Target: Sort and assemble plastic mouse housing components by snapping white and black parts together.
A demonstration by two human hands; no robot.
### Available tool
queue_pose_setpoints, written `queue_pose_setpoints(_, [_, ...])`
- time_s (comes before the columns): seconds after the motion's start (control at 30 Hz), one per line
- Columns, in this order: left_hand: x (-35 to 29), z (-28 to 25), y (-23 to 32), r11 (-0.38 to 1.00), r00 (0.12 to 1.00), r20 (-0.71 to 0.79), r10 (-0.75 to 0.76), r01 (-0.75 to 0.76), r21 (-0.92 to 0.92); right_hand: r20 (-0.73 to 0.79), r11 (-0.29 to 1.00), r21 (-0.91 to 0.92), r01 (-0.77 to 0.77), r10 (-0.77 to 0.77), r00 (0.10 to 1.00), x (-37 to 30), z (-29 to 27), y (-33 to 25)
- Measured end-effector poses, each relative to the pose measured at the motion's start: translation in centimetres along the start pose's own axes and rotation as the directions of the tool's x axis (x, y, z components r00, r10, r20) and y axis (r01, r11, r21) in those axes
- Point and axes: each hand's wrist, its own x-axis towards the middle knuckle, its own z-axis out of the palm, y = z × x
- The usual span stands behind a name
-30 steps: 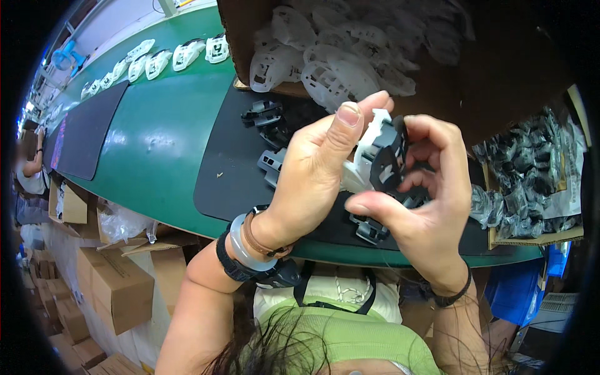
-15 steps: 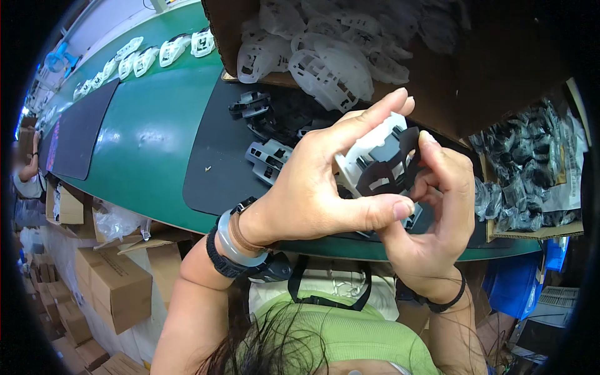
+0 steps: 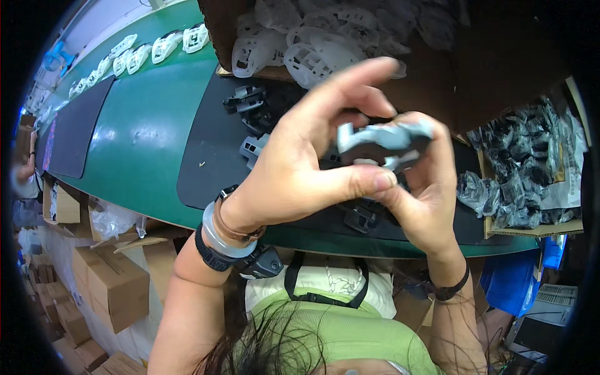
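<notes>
Between my hands, above the work mat, is a small plastic housing part (image 3: 384,139) with a pale grey-white edge and a dark face, smeared by motion. My right hand (image 3: 431,187) grips its right end, with the thumb below and the fingers wrapped behind. The thumb of my left hand (image 3: 306,150) presses along its lower edge. Its index finger points up and away, while its other fingers bend behind the part, partly hidden. Dark grey plastic parts (image 3: 253,148) lie on the black mat (image 3: 203,159) beyond my left hand, and another dark part (image 3: 360,219) lies below the hands.
An open cardboard box (image 3: 494,75) of translucent white shells (image 3: 325,53) stands at the far side. To the right, a carton holds bagged dark parts (image 3: 531,162). White shells (image 3: 165,47) line the green table (image 3: 144,119) at the far left. A blue bin (image 3: 511,284) hangs below right.
The part has been turned, so its open white frame no longer faces me. My left index finger has lifted away from it. Both hands have shifted slightly.
</notes>
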Motion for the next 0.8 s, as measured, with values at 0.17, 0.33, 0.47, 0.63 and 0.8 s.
queue_pose_setpoints(0.17, [-0.5, 0.0, -1.4, 0.954, 0.994, -0.002, 0.11, -0.105, 0.282, -0.197, 0.962, -0.17, 0.213, -0.245, 0.949, 0.0, 0.1, 1.2])
queue_pose_setpoints(0.33, [-0.7, 0.3, -0.4, 0.989, 0.998, -0.047, 0.03, -0.023, 0.144, -0.261, 0.895, -0.404, 0.189, -0.311, 0.914, -0.3, 1.5, 0.5])
queue_pose_setpoints(0.47, [-0.3, -0.2, -0.7, 0.965, 0.996, 0.002, 0.089, -0.087, 0.247, -0.163, 0.838, -0.523, 0.153, -0.275, 0.948, -1.1, -0.2, 0.4])
queue_pose_setpoints(0.63, [-0.4, -0.2, -1.2, 0.815, 0.96, 0.066, 0.273, -0.267, 0.514, 0.162, 0.784, -0.393, 0.481, -0.455, 0.875, -0.3, -3.3, -2.5])
queue_pose_setpoints(0.8, [-0.2, -0.7, -1.7, 0.902, 0.924, 0.05, 0.379, -0.381, 0.202, 0.06, 0.785, -0.418, 0.457, -0.479, 0.876, -0.8, -2.0, -2.3])
